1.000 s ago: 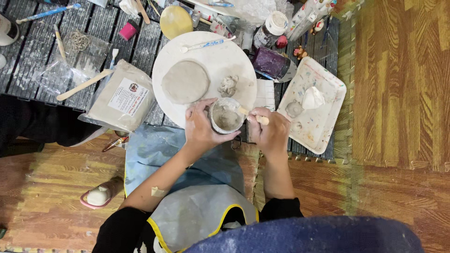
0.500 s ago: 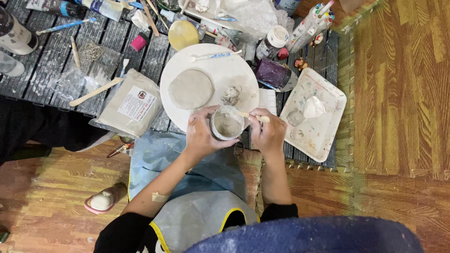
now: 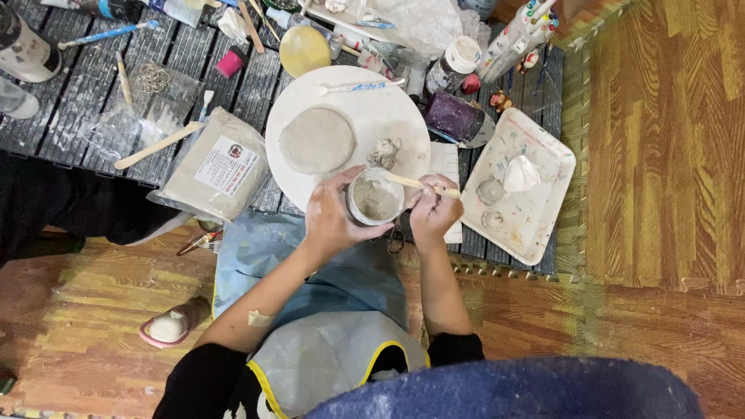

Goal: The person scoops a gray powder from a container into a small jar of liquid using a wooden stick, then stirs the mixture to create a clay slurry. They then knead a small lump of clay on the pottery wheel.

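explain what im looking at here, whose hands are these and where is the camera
The camera sits on a person's head and looks straight down, so the two bare arms reaching up from the bottom are that person's own. The left hand grips a small round cup with grey clay slip inside. The right hand holds a thin wooden stick whose tip dips into the cup. Just beyond lies a white round board carrying a flat clay disc and a small clay lump. To the left is a wrapped clay block, to the right a paint-stained white tray, all on a dark slatted table.
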